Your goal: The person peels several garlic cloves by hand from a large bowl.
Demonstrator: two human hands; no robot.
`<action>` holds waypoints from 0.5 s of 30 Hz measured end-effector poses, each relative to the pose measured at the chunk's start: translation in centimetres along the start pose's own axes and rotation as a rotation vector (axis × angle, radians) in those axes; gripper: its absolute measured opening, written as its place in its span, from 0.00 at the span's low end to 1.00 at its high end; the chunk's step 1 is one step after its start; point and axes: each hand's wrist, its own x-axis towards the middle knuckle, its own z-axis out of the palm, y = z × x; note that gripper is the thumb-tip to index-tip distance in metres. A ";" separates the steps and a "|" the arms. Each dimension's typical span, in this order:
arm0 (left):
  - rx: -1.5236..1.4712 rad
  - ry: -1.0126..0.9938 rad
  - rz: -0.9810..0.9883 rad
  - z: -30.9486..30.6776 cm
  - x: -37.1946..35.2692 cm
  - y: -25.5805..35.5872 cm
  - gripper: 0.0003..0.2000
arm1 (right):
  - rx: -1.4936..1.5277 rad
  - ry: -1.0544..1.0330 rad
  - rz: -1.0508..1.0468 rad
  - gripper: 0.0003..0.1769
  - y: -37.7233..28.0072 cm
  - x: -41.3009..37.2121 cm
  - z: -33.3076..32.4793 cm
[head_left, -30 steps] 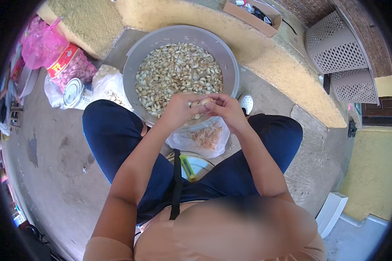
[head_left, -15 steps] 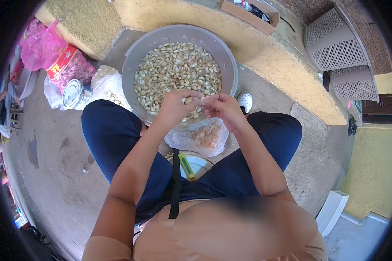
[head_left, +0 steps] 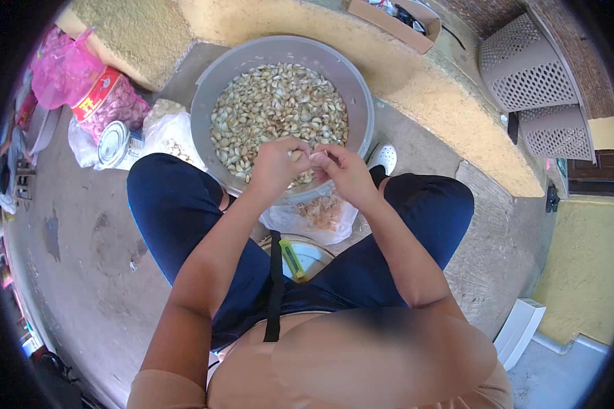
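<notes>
My left hand (head_left: 277,165) is closed, with a pale garlic clove (head_left: 295,155) showing between its curled fingers. My right hand (head_left: 346,172) pinches at a small piece where the fingertips of both hands meet; it looks like a garlic clove or its skin, mostly covered by the fingers. Both hands are above the near rim of a large grey tub (head_left: 208,133). Many unpeeled-looking garlic cloves (head_left: 280,109) fill the bottom of the tub.
Below the tub lies a plastic bag (head_left: 276,219) with papery skins (head_left: 323,213). A green-handled cutter (head_left: 293,260) rests on a white lid (head_left: 315,259) between my legs. At left stand a pink net sack (head_left: 109,109), a tin can (head_left: 114,144) and a white bag (head_left: 177,133).
My right hand has shifted slightly left and turned, its fingers now closer against my left fingertips. The left hand stays nearly in place.
</notes>
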 end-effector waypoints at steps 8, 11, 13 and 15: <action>-0.047 -0.128 -0.093 -0.4 0.1 0.0 0.06 | 0.006 -0.016 0.151 0.12 -1.1 -0.2 -0.9; -0.013 -0.129 -0.090 -0.4 0.0 0.0 0.07 | -0.153 -0.035 0.105 0.11 -1.2 -0.3 -1.0; 0.021 -0.132 -0.094 -0.3 0.0 0.1 0.07 | -0.281 -0.040 0.071 0.11 -1.0 -0.2 -1.1; 0.059 -0.140 -0.098 -0.3 0.0 0.2 0.07 | -0.254 -0.023 0.049 0.12 -0.9 -0.2 -0.8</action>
